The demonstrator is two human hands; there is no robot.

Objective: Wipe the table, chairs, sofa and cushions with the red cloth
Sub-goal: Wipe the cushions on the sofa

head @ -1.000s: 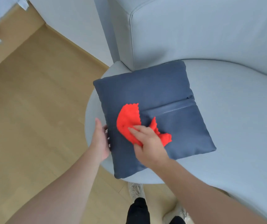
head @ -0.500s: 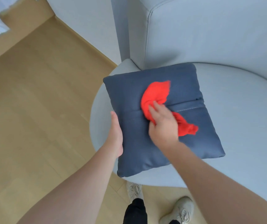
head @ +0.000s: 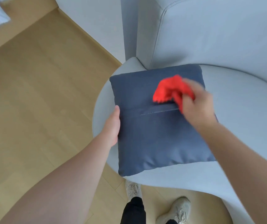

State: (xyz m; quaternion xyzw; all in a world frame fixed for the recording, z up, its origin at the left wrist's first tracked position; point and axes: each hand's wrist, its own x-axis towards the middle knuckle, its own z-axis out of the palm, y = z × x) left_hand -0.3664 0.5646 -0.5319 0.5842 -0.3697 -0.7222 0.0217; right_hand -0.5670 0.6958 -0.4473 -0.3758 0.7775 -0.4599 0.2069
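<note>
Motion-smeared: right hand [head: 198,107] and crumpled red cloth [head: 168,89]. Fingers of left hand [head: 112,126] out of sight under square dark blue fabric cushion [head: 153,139]. Cropped top and right: pale grey upholstered sofa [head: 218,38].

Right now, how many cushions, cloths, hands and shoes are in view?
navy cushion: 1
red cloth: 1
hands: 2, left hand, right hand
shoes: 2, left shoe, right shoe
Total: 6
</note>
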